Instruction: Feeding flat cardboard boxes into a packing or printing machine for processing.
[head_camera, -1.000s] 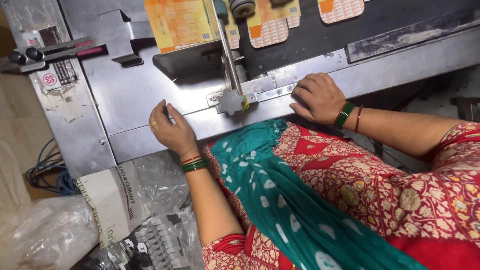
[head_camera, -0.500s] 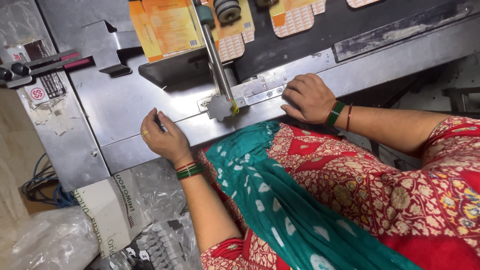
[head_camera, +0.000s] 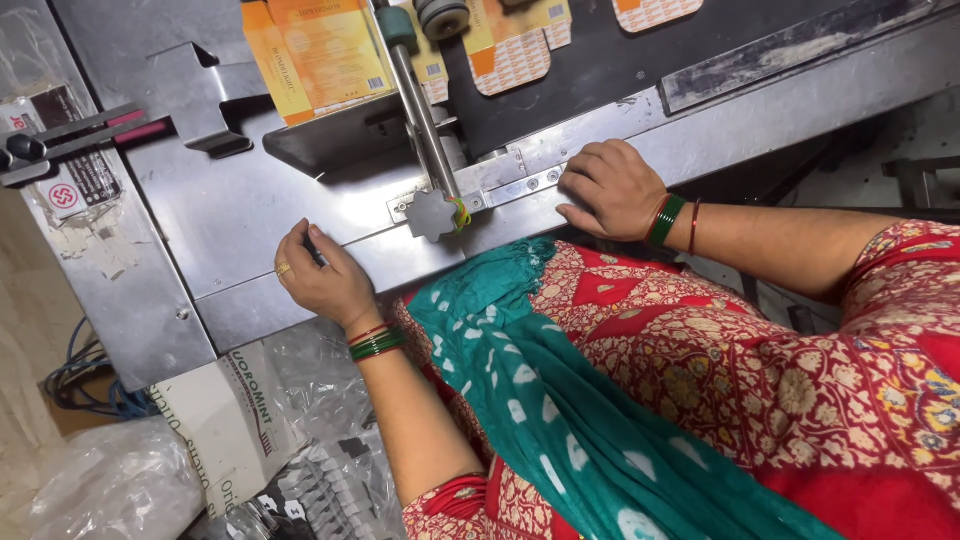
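Note:
My left hand (head_camera: 322, 282) rests against the front ledge of a grey metal machine (head_camera: 250, 210), fingers pinched on a thin dark stick-like object (head_camera: 314, 250). It wears a ring, with green and red bangles at the wrist. Further right, my right hand (head_camera: 608, 190) lies on the same ledge with fingers curled, beside a screwed metal plate (head_camera: 520, 180), and holds nothing. Between the hands a metal rod (head_camera: 420, 110) ends in a star-shaped knob (head_camera: 432, 213) with a coloured rubber band. Orange flat cartons (head_camera: 320, 55) stand stacked above.
A black belt (head_camera: 600, 60) carries more orange-and-white carton blanks (head_camera: 512, 60) at the top. Lower left lie clear plastic bags (head_camera: 110, 490), a white carton (head_camera: 235, 420) and blue cables (head_camera: 85, 385). My red patterned dress and teal scarf (head_camera: 540, 400) fill the lower right.
The view has shifted, so the machine sits higher and further left in frame. Both hands stay on the ledge; the left still pinches the thin object.

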